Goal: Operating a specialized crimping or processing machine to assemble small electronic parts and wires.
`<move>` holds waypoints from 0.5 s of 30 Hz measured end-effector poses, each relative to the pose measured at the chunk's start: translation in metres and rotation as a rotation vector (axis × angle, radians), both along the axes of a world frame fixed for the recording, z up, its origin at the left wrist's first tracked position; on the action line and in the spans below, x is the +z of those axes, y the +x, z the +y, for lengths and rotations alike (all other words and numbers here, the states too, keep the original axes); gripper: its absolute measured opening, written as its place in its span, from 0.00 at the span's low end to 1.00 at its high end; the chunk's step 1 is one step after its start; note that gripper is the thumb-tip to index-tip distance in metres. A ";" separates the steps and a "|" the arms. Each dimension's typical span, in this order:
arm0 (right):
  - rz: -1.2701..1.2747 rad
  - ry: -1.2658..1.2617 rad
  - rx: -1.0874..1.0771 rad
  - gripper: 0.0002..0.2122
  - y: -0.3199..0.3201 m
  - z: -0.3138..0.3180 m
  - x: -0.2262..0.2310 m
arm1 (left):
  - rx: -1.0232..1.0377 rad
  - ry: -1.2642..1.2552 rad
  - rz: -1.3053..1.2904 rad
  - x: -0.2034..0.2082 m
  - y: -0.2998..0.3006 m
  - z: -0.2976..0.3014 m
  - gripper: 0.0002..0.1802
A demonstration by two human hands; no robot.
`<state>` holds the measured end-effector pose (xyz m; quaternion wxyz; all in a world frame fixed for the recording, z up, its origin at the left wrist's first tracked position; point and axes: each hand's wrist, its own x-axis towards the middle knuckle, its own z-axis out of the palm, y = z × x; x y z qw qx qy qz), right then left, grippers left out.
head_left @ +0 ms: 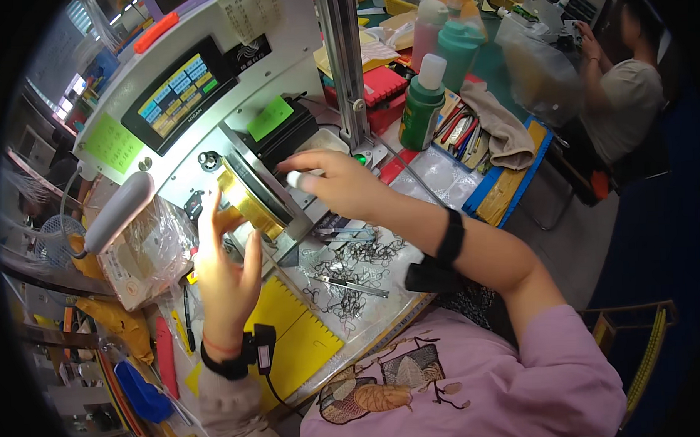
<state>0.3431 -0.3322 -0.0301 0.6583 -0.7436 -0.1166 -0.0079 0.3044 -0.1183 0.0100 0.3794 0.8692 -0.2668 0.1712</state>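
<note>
Has the left hand [224, 277] raised at the lower rim of a gold-and-black wheel [249, 206], mounted on the face of a white machine [292, 66], with thumb and fingers parted around the gold edge; cannot tell whether gripping or only near it. Has the right hand [339, 184] on the wheel's opposite side, with bent fingers and a small white piece [295, 179] at the tips; cannot tell whether pinched or worn. Seen past the right forearm, upright: a green bottle [420, 114] with a white cap, in front of a teal bottle [461, 49] and a pink bottle [428, 32], all with contents hidden. Just beside these, bunched next to a grey cloth [505, 128]: pens and hand tools [459, 131]. Near a co-worker [623, 101]: a clear bag [544, 77] with blurred, pale contents. At lower left, tilted: a blue bin [144, 394], with contents impossible to make out. Wrapped in clear plastic beside the machine: a carton [132, 266]. Scattered on the table [369, 318] below the wheel: dark wiry loops [345, 303] and metal tweezers [352, 286].
</note>
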 end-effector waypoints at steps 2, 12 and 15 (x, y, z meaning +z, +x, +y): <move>-0.051 -0.134 -0.047 0.18 -0.025 -0.024 0.008 | 0.152 0.302 -0.190 -0.006 -0.017 0.019 0.23; 0.250 -0.374 -0.051 0.17 -0.130 -0.096 -0.023 | -0.143 0.698 -0.010 -0.035 -0.064 0.038 0.12; -0.148 -0.861 -0.238 0.17 -0.139 -0.095 -0.060 | -0.241 0.671 0.133 -0.038 -0.060 0.002 0.09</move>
